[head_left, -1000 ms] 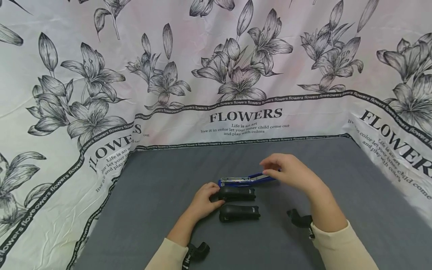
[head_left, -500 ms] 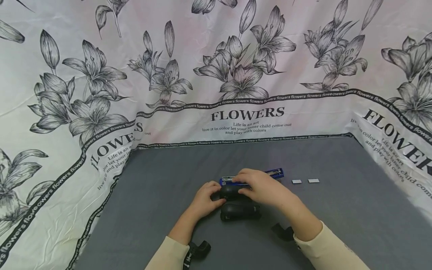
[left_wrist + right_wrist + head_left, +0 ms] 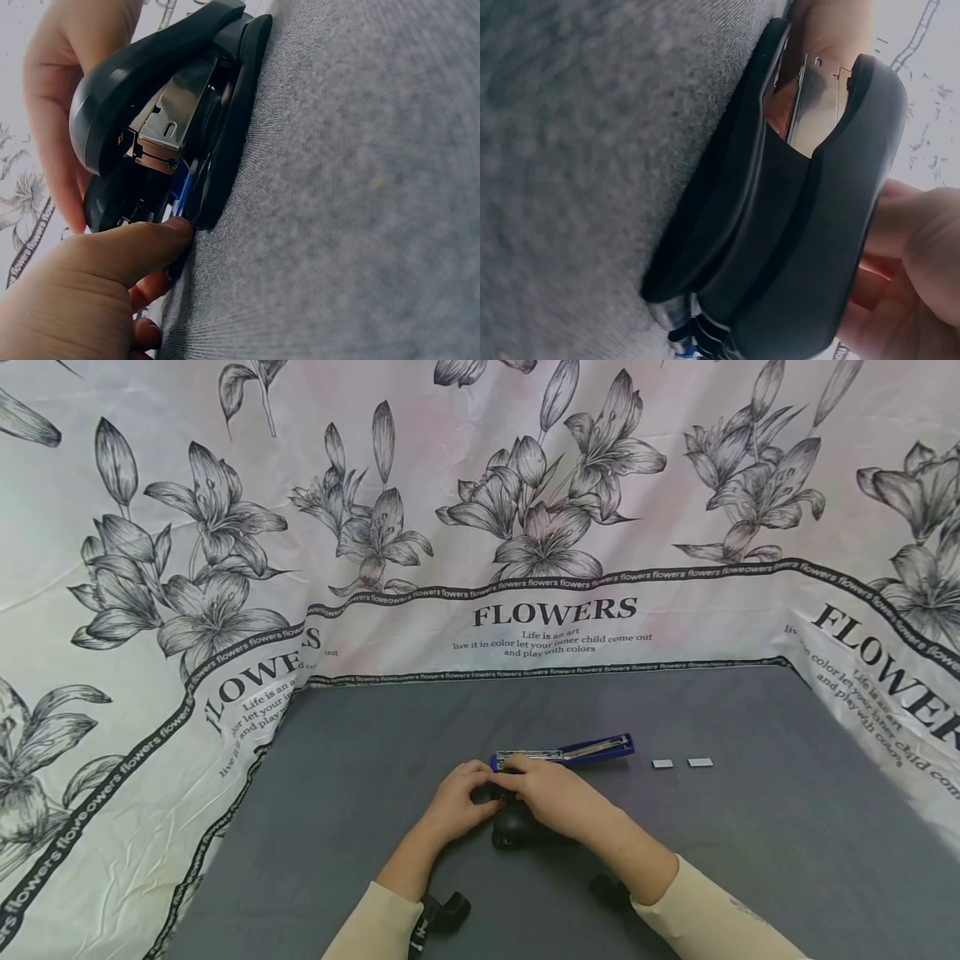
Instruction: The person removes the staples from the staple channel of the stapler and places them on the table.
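Observation:
Two black staplers lie one behind the other on the grey cloth. My left hand (image 3: 453, 806) holds the front end of the farther black stapler (image 3: 112, 199), its thumb (image 3: 169, 236) at the base. Over the same stapler my right hand (image 3: 562, 797) is bent, its fingertips gripping near the front end and covering most of it in the head view. The nearer black stapler (image 3: 525, 829) sits beneath the right hand's near side, untouched by the left; its metal magazine (image 3: 176, 109) shows in the left wrist view. Just beyond the hands, a blue stapler (image 3: 600, 748) lies opened out.
Two small pale strips (image 3: 662, 764) that look like staples lie right of the blue stapler. A flower-print cloth (image 3: 555, 627) hangs behind and along both sides of the grey cloth (image 3: 360, 735). A black wrist-camera mount (image 3: 450, 912) juts from the left sleeve.
My right hand has left the blue stapler's right end and moved left and nearer onto the farther black stapler's front. The pale strips came into sight. My left hand stayed put.

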